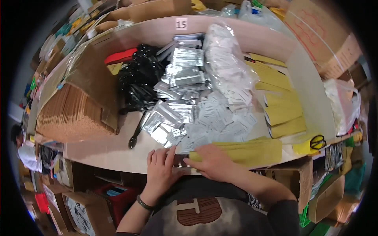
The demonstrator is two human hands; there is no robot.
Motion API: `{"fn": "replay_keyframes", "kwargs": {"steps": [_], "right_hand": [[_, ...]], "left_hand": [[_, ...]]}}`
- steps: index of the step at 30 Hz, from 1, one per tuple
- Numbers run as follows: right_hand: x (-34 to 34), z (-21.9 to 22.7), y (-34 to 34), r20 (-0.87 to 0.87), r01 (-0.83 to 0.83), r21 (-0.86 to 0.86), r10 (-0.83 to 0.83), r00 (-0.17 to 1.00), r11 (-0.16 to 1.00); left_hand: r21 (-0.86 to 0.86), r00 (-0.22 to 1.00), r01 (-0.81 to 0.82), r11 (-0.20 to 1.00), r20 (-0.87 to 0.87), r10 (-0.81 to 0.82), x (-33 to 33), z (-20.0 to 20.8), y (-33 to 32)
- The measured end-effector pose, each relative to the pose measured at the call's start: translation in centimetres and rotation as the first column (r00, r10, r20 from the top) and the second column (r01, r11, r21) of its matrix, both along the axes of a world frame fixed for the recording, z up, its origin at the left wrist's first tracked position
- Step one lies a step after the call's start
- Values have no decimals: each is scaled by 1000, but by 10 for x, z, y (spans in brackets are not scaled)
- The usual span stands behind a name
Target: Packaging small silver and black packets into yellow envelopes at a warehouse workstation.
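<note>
Head view: by the left hand (160,167), the front edge of the desk (106,151) is met with fingers lightly bent and pointed away from the body; whether anything is pinched in its grip cannot be told. By the right hand (215,162), the left end of a stack of yellow sleeves (256,152) is covered, fingers curled over it and thumb reached toward the left hand; how firmly this grip is closed cannot be made out. Between the two hands a small dark brown piece (180,160) is seen, too blurred to be identified. The yellow stack is laid lengthwise along the front edge, to the right. A dark wristband (145,203) is worn on the left wrist.

Just beyond the hands, white printed slips (218,118) are scattered, with silver packets (187,59) heaped behind and to their left. One black spoon (132,142) is set apart, near a pile of black wrapped utensils (141,67). Farther left, brown cardboard sheets (63,114) are packed in an open box (93,69). A clear bag (228,59) of white items is placed behind the slips; more yellow sleeves (281,106) are spread at right, and scissors (317,142) are kept at the right front corner.
</note>
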State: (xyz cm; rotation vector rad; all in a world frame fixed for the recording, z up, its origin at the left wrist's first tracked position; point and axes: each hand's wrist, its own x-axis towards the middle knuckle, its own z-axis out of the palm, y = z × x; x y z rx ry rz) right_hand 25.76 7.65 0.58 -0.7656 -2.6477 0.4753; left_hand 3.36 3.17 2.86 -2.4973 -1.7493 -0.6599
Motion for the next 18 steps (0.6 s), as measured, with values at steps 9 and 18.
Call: {"fn": "replay_keyframes", "kwargs": {"steps": [9,18], "right_hand": [[144,47,81,219,264,173,-298,929,949],[51,14,13,-20,32,-146,-35,999,989]], "left_hand": [[-682,946,-30,731,217,241,-18,-2,6],[-587,696,672,451,708,-116,51,-7,7]]}}
